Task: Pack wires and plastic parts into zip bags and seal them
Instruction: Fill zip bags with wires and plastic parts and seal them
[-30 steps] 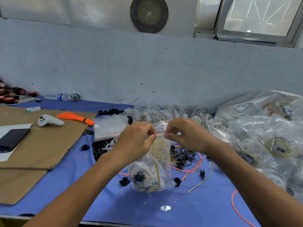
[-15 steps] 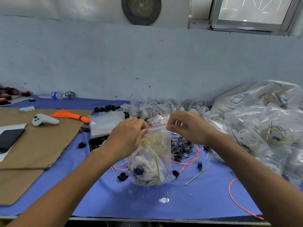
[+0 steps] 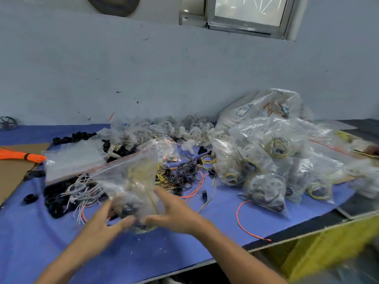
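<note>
1. Two hands clasp one filled zip bag at its lower end: the left hand cups the near-left side, and the right hand grips the right side between thumb and fingers
2. Blurred, the bag leans left over the blue table, its red zip strip uppermost
3. Loose wires lie just behind it, with packed bags heaped to the right

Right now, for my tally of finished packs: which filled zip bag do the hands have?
The filled bag at centre front, between the left hand and right hand; the other filled bags lie piled on the right, untouched.
</note>
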The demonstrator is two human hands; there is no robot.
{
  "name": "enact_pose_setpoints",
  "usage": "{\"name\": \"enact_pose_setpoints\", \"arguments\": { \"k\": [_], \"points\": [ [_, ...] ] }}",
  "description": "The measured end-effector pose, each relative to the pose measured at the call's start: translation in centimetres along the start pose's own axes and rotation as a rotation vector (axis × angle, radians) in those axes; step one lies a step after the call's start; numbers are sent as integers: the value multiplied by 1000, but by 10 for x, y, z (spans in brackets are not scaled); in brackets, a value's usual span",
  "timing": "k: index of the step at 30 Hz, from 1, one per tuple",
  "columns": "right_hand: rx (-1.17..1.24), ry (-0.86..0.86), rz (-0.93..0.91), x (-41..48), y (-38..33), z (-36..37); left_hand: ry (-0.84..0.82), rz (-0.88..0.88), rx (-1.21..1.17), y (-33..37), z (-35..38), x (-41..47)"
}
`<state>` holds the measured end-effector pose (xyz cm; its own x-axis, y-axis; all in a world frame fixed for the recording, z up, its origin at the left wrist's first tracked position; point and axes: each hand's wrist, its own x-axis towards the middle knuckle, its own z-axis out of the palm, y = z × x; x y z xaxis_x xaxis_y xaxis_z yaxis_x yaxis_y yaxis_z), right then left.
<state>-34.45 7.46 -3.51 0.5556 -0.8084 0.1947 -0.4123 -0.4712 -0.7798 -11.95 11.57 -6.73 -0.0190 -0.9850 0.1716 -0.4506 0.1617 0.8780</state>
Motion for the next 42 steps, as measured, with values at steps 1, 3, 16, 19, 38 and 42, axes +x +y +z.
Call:
{"name": "enact_pose_setpoints", "arguments": {
  "k": [1,3,16,19,38,42],
  "points": [
    [-6,61,-12,1,1,10,82,0,-17,1,8,4],
    [71,180,-9,4,-2,13,174,49,-42,13,15,15],
    [-57,862,535,-51,106,-179,64,30,-94,26,25,-11],
    [-76,889,724,-53,124,-179,13,-49,-63,14,32,-21],
    [-1049,601,677,1,161,-167,44,-99,-70,28,9,-40],
    [-916,514,748,5,157,-167,113,-78,-61,29,-16,-56]
  ]
}}
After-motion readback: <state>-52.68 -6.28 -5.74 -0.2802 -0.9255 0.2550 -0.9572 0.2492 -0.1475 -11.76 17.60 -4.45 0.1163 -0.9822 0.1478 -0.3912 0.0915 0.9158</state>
